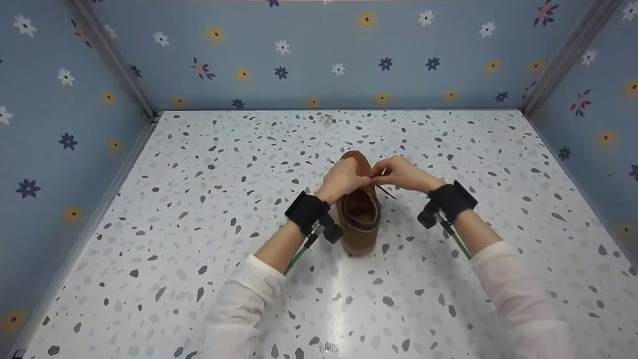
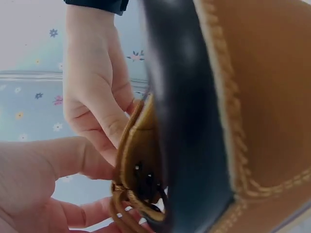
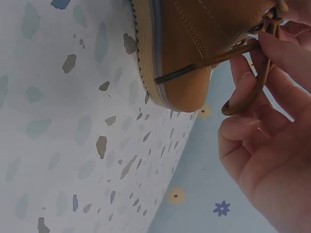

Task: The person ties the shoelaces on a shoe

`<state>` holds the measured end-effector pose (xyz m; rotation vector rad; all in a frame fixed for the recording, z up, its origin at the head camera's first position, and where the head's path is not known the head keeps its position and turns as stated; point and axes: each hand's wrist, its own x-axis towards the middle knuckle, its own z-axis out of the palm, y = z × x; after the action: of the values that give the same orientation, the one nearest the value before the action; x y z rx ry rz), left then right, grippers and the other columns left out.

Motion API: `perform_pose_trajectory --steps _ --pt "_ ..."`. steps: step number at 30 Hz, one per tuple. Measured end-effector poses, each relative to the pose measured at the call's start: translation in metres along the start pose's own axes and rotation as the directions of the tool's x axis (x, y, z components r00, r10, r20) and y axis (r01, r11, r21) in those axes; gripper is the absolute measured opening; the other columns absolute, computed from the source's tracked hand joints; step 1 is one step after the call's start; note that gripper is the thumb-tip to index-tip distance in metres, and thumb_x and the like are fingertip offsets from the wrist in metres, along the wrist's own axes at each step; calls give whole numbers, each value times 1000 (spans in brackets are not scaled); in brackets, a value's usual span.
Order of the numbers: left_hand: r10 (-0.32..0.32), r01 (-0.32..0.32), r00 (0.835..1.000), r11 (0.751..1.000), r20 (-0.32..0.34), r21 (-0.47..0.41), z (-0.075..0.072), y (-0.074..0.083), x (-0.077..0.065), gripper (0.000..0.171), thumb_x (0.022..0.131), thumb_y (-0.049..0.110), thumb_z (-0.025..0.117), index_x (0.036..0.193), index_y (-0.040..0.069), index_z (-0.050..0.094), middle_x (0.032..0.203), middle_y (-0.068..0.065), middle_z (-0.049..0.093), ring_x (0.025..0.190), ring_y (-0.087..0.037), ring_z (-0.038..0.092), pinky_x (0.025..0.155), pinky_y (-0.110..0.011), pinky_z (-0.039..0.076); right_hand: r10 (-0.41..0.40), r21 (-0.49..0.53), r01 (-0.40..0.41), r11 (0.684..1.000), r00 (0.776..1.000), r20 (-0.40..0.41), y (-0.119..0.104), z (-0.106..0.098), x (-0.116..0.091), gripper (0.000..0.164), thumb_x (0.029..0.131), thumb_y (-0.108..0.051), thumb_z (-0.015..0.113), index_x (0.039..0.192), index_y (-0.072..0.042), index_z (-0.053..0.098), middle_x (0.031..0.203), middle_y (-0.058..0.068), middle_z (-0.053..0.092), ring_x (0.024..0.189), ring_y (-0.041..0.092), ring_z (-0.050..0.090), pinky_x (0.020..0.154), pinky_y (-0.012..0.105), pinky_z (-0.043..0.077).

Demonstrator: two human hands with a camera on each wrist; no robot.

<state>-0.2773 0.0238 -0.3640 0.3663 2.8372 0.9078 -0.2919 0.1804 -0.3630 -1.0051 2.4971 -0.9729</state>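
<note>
A brown shoe (image 1: 360, 240) stands on the speckled surface, its toe pointing away and its dark-lined opening towards me. My left hand (image 1: 343, 178) lies over the front of the shoe, its thumb and fingers pinching the brown shoelace near the knot (image 2: 119, 187). From the right side, my right hand (image 1: 404, 174) pinches the shoelace (image 3: 257, 90) between thumb and fingers, where it bends into a loop. A dark-tipped lace end (image 3: 177, 74) sticks out past the shoe's side. Part of the lacing is hidden behind the fingers.
The white speckled tabletop (image 1: 199, 209) spreads around the shoe. Blue flowered panels stand at the back (image 1: 324, 50), left (image 1: 45, 159) and right (image 1: 598, 109). Both wrists wear black straps with small cameras and green cables.
</note>
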Motion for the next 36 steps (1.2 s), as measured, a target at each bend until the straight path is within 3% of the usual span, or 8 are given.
perform_pose_trajectory --steps 4,8,13,19,24,27,31,36 --pt "35 -33 999 998 29 -54 -1 -2 0 20 58 24 53 54 8 40 45 2 31 38 -10 31 34 -20 24 28 9 -28 1000 1000 11 4 1 2 20 68 -27 48 82 -13 53 76 1 52 59 20 44 45 26 34" --pt "66 -57 995 991 74 -125 -7 -8 0 15 57 16 53 63 5 44 53 1 39 46 -10 37 39 -19 29 35 14 -35 999 999 9 16 2 5 19 68 -27 50 80 -13 55 73 0 52 57 17 43 46 26 33" --pt "220 -210 974 963 44 -170 -10 -20 -1 18 58 6 52 76 6 53 69 -1 49 58 -10 42 48 -20 34 39 41 -40 998 999 20 26 4 5 17 68 -25 50 78 -13 56 68 3 52 53 17 41 44 27 33" --pt "405 -405 914 914 -37 -8 -8 -31 -3 19 63 5 52 79 14 57 72 6 50 61 -3 43 52 -15 33 41 56 -42 998 999 22 27 6 3 16 68 -25 50 76 -12 55 64 4 52 52 21 42 43 26 33" --pt "566 -552 813 824 -137 126 -5 -42 -5 25 66 3 52 82 22 57 70 9 48 64 -2 41 54 -14 31 44 97 -46 994 999 15 25 8 3 17 68 -23 50 77 -10 54 64 5 50 53 20 41 43 27 33" --pt "621 -594 764 783 -175 184 -3 -49 -6 31 66 0 51 85 25 55 72 10 46 65 -2 40 54 -15 31 31 106 -31 994 1000 -1 27 10 2 18 69 -22 49 81 -9 52 68 6 49 53 17 42 44 27 34" --pt "656 -626 729 754 -195 200 4 -55 -7 36 66 -5 47 90 22 53 77 10 47 70 -2 40 58 -15 30 48 94 -46 995 999 -24 31 12 2 20 69 -22 49 85 -11 50 75 3 49 57 20 45 46 30 36" --pt "678 -656 705 735 -209 173 11 -61 -9 38 67 -4 46 97 18 48 87 7 46 79 -3 40 66 -14 29 64 54 -60 997 996 -65 33 12 2 20 70 -24 48 86 -13 50 77 1 49 64 20 45 47 29 36"
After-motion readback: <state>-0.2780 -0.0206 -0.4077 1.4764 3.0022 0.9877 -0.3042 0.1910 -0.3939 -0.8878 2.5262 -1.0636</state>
